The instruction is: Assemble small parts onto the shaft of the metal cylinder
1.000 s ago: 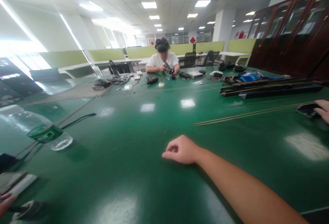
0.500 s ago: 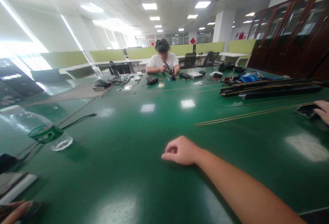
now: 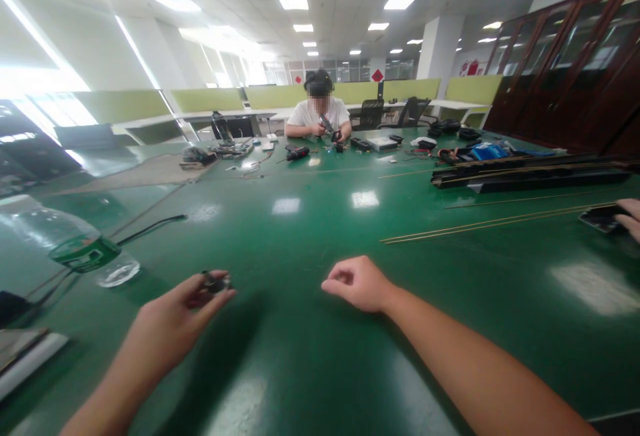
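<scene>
Left hand (image 3: 173,323): pinches a small dark part (image 3: 216,283) at the fingertips, above the bench (image 3: 310,223) near its near edge.
Right hand (image 3: 357,284): loosely curled, holds nothing, rests on the bench.
Part: probably light and stiff; best held by its sides.

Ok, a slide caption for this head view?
Left hand pinches a small dark part above the green table; right hand rests loosely curled.

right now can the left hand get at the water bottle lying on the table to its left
Probably yes. The left hand is busy pinching a small dark part, but the green table between it and the water bottle lying on its side looks bare. It would have to free its fingers first.
</scene>
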Tool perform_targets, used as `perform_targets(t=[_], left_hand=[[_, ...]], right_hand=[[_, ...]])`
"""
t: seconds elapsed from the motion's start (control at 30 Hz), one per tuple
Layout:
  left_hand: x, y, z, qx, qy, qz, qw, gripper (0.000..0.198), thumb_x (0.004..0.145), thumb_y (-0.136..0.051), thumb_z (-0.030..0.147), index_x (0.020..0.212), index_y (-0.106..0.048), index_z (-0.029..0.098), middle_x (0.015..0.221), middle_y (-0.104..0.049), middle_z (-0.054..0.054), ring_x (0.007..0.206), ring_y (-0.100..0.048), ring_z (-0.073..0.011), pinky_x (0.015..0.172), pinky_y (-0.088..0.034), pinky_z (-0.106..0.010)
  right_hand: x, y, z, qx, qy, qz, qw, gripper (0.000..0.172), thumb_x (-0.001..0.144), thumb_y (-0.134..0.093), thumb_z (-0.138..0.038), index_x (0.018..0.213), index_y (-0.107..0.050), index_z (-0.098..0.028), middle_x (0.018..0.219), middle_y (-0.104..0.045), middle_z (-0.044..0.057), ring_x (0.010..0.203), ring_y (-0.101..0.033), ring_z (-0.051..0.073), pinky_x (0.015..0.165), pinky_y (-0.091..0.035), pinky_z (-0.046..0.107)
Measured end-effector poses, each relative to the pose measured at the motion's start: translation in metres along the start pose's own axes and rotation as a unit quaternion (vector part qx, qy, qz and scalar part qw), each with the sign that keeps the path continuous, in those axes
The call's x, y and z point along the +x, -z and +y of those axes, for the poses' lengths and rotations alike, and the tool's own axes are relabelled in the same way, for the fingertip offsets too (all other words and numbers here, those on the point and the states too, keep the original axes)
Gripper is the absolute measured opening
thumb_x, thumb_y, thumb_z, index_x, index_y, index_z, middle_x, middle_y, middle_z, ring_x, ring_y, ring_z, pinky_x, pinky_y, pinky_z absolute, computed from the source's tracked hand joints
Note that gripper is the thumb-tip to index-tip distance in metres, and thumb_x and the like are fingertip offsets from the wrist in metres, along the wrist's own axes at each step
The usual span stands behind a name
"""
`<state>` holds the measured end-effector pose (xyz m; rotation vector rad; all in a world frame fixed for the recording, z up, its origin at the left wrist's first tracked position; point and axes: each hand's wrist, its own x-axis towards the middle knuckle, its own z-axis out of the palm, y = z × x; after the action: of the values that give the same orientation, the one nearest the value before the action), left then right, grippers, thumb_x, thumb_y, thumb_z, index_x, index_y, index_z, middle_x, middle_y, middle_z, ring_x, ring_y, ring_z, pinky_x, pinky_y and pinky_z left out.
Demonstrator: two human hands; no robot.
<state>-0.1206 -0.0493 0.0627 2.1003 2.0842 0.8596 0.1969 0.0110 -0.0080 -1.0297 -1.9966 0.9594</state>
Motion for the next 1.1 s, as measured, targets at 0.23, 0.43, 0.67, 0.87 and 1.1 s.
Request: perform_targets(t=[0.23,0.43,0.67,0.87,1.1], left_hand=[[0.052,-0.11,0.086,-0.166,-0.102,-0.07,0.978,0.036,0.084,-0.066,0.037,0.115,-0.067,0.02,0.099,-0.072,-0.006,0.086,-0.067,-0.0217,0.084,-0.055,-0.036],[0.049,-0.146,0.073,-0.204,-0.218,-0.128,0.946,0.029,0.087,-0.066,0.029,0.115,-0.065,0.022,0.104,-0.067,-0.006,0.095,-0.061,-0.0211,0.088,-0.051,-0.036],[0.048,-0.143,0.073,-0.224,-0.224,-0.138,0.938,0.029,0.093,-0.06,0.033,0.12,-0.063,0.024,0.108,-0.067,-0.007,0.099,-0.06,-0.022,0.091,-0.05,-0.038],[0.047,-0.144,0.073,-0.268,-0.191,-0.135,0.935,0.031,0.09,-0.063,0.027,0.121,-0.062,0.025,0.113,-0.067,-0.004,0.102,-0.062,-0.0203,0.093,-0.05,-0.035],[0.046,-0.145,0.072,-0.299,-0.154,-0.114,0.935,0.045,0.081,-0.071,0.019,0.124,-0.06,0.025,0.119,-0.066,-0.004,0.104,-0.063,-0.02,0.093,-0.051,-0.034]], right_hand=[[0.01,-0.001,0.021,0.037,-0.097,0.119,0.987,0.026,0.089,-0.06,-0.036,0.107,-0.067,-0.019,0.066,-0.062,-0.002,0.057,-0.058,0.013,0.055,-0.042,0.023],[0.012,-0.003,0.027,0.019,-0.099,0.132,0.986,0.037,0.081,-0.064,-0.022,0.118,-0.061,-0.023,0.087,-0.07,0.001,0.071,-0.064,0.015,0.068,-0.049,0.027],[0.01,-0.003,0.024,0.008,-0.099,0.123,0.987,0.037,0.079,-0.064,-0.019,0.115,-0.061,-0.024,0.084,-0.07,0.0,0.065,-0.061,0.014,0.063,-0.048,0.026],[0.009,-0.005,0.026,0.016,-0.101,0.115,0.988,0.04,0.078,-0.063,-0.017,0.117,-0.059,-0.023,0.082,-0.067,-0.001,0.061,-0.059,0.012,0.06,-0.046,0.024],[0.008,-0.006,0.025,0.003,-0.105,0.111,0.988,0.04,0.079,-0.063,-0.018,0.119,-0.061,-0.023,0.084,-0.07,0.001,0.063,-0.06,0.013,0.062,-0.047,0.025]])
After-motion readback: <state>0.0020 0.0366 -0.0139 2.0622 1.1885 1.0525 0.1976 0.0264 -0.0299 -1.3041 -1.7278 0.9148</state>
